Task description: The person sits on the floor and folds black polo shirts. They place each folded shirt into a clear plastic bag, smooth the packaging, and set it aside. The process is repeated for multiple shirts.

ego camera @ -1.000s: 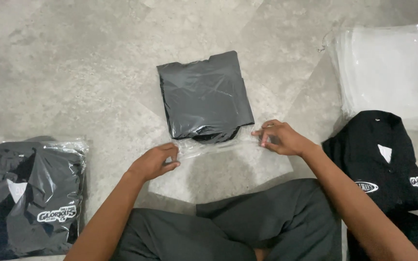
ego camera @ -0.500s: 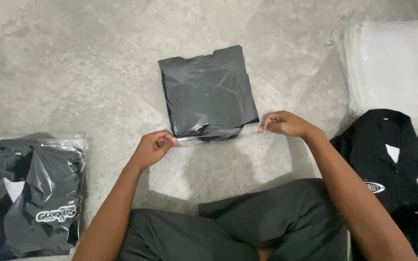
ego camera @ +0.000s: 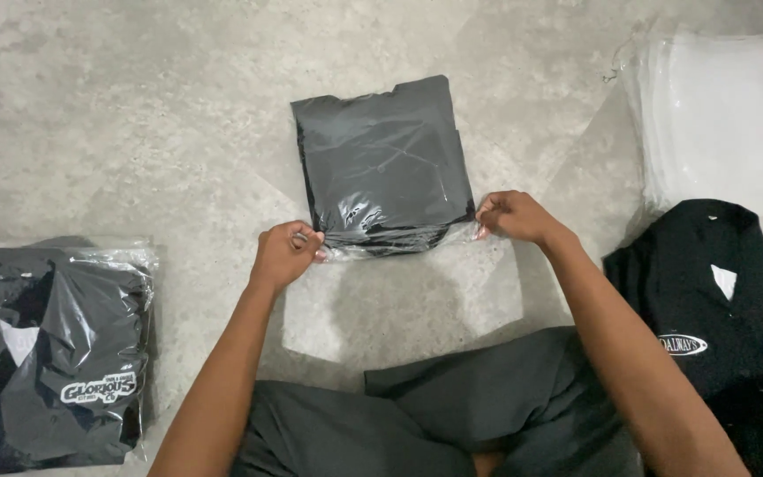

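Observation:
A folded black garment inside a clear plastic bag (ego camera: 381, 163) lies flat on the grey stone floor in front of me. My left hand (ego camera: 286, 253) pinches the bag's open flap at its near left corner. At the near right corner, my right hand (ego camera: 512, 215) pinches the same flap. The flap is folded up against the bottom edge of the garment, stretched between both hands.
A pile of bagged black shirts (ego camera: 50, 344) lies at the left. Unbagged black collared shirts (ego camera: 708, 300) sit at the right, with a stack of clear empty bags (ego camera: 726, 115) behind them. My dark-trousered legs (ego camera: 434, 424) are folded at the bottom.
Both hands have carried the bag's loose flap away from me, folding it up to the garment's near edge. The hands are now farther apart along that edge.

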